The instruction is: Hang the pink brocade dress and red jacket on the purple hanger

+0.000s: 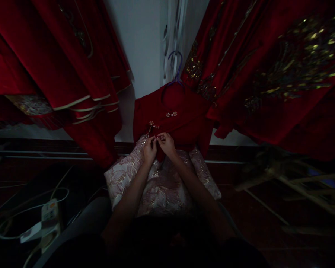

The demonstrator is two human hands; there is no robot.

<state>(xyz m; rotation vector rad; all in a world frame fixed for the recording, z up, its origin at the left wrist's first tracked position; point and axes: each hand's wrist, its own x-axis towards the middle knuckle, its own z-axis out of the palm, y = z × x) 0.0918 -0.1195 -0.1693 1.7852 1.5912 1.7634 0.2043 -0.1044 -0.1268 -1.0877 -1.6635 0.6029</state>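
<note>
A red garment hangs in front of me on a purple hanger, its lower part spread over pale, shiny brocade cloth across my lap. Beaded flower ornaments sit on its chest, and another flower-shaped beaded piece lies further left near its front. My left hand pinches at the garment's front, fingertips together. Right beside it, fingertips almost meeting, my right hand is pinched too. Small beads seem to show at the fingertips, but darkness hides exactly what they hold.
Red drapes or garments with pale trim hang at the left, and red cloth with gold sequins at the right. A power strip with a looping cable lies at lower left. A wooden frame stands at lower right.
</note>
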